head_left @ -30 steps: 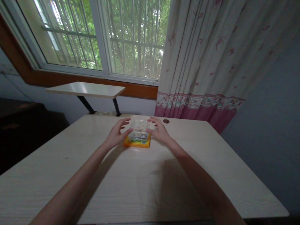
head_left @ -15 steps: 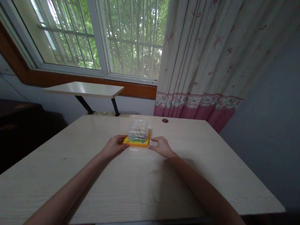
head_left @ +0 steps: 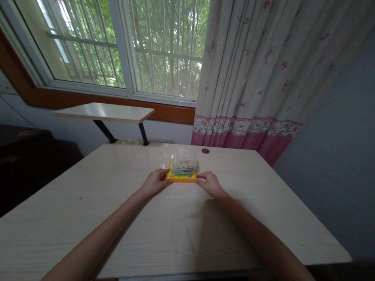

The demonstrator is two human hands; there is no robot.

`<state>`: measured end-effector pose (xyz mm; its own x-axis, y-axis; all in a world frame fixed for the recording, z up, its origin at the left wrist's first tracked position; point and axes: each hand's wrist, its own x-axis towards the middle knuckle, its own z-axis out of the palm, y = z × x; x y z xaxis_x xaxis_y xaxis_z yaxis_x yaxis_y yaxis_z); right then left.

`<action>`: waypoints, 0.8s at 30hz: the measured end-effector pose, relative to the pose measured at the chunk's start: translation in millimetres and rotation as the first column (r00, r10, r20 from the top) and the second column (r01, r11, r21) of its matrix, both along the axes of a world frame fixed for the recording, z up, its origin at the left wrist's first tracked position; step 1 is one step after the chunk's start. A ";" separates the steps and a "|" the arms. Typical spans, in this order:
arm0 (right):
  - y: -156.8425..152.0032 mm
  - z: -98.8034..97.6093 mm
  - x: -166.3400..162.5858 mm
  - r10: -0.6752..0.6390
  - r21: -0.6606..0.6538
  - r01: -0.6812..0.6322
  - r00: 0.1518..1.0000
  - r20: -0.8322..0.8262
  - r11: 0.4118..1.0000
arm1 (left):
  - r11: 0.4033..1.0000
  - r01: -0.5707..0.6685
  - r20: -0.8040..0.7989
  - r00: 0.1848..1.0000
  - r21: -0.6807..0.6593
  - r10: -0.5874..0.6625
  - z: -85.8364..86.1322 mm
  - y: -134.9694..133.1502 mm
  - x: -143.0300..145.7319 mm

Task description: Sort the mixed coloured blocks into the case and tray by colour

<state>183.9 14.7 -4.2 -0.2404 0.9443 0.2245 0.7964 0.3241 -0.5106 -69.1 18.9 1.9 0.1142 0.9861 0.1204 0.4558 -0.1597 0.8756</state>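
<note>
A flat yellow box point(head_left: 182, 180) lies near the far middle of the desk. A clear plastic case point(head_left: 184, 164) rests on top of it, with small contents too fine to make out. My left hand point(head_left: 155, 183) grips the yellow box at its left front corner, thumb at the front and fingers along the side. On the opposite corner my right hand point(head_left: 211, 184) is closed, thumb and fingers pinching the box's edge. Neither hand touches the clear case.
The pale wooden desk point(head_left: 125, 232) spreads under both arms. A raised shelf point(head_left: 108, 112) on black legs stands at the back left. Behind the box is a round cable hole point(head_left: 205, 151). A floral curtain point(head_left: 248, 77) hangs beside the barred window point(head_left: 166, 45).
The yellow box and the clear case on it have shifted to the right, with my left hand moving along. My right hand, apart from the box before, now grips its right corner.
</note>
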 end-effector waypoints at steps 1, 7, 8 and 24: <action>-0.4 -0.4 5.7 -0.006 0.002 0.006 1.000 -0.001 1.000 | 1.000 0.012 0.004 1.000 0.000 -0.012 0.5 0.2 5.1; -3.7 -4.1 45.2 -0.067 -0.005 0.067 0.998 -0.012 0.998 | 0.986 0.163 -0.073 0.984 0.043 -0.160 -4.0 5.9 39.3; -4.4 -4.4 52.2 -0.077 -0.012 0.076 0.997 -0.015 0.997 | 0.979 0.197 -0.097 0.977 0.057 -0.191 -5.1 7.4 45.5; -15.0 -14.9 177.9 -0.249 -0.046 0.246 0.964 -0.097 0.968 | 0.871 0.462 -0.368 0.848 0.164 -0.381 -9.8 17.3 167.6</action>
